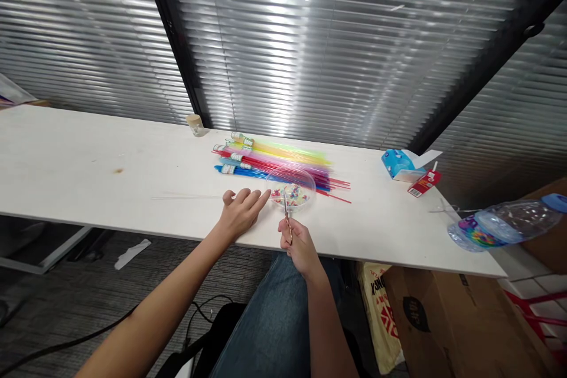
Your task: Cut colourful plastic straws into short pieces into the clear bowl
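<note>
My right hand (pixel 299 242) grips a pair of scissors (pixel 287 212) with gold-coloured handles, its blades pointing away from me over a clear round bowl (pixel 313 189). Small multicoloured cut pieces (pixel 297 195) lie in the bowl. At the bowl's left side is my left hand (pixel 243 212), palm down, fingers closed over thin clear straws (pixel 188 196) that stick out to the left along the table. The index fingertip reaches the bowl's rim. Just behind lie bundles of long thin straws in blue (pixel 252 172), red (pixel 266 164) and yellow (pixel 292 153), with paper labels at their left ends.
The white table (pixel 110 171) runs along window blinds (pixel 283 53). A small corked jar (pixel 195 124) stands at the back. On the right are a blue tissue pack (pixel 397 164), a red drink carton (pixel 424 183) and a plastic bottle (pixel 500 226). Cardboard boxes (pixel 447 319) stand below.
</note>
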`<action>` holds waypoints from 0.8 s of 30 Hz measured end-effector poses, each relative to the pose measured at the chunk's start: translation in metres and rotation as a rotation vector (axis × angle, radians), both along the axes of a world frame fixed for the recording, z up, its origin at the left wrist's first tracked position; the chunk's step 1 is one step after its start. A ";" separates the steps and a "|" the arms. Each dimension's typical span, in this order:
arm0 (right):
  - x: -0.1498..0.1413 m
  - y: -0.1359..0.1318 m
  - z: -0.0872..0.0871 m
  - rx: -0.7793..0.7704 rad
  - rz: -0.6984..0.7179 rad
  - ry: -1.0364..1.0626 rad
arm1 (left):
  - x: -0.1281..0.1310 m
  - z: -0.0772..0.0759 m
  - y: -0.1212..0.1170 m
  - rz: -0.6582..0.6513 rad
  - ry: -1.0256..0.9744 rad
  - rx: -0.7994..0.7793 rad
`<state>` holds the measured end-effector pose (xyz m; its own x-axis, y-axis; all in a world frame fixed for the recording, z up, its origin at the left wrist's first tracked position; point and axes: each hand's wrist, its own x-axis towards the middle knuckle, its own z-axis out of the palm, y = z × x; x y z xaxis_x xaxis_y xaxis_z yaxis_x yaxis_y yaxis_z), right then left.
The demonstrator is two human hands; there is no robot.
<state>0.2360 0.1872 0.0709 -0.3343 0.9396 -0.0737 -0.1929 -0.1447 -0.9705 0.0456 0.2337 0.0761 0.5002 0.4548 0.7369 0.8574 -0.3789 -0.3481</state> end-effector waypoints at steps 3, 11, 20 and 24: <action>0.000 0.001 -0.001 0.005 -0.007 0.004 | -0.001 -0.002 0.000 0.005 -0.022 -0.014; -0.002 0.001 -0.004 0.031 -0.013 -0.019 | -0.001 -0.001 0.001 0.039 0.019 -0.004; -0.004 0.002 -0.007 0.045 -0.037 0.010 | -0.002 0.001 0.001 0.044 0.080 0.007; -0.006 0.001 -0.005 0.010 -0.071 0.034 | -0.003 0.001 0.001 0.040 0.076 0.011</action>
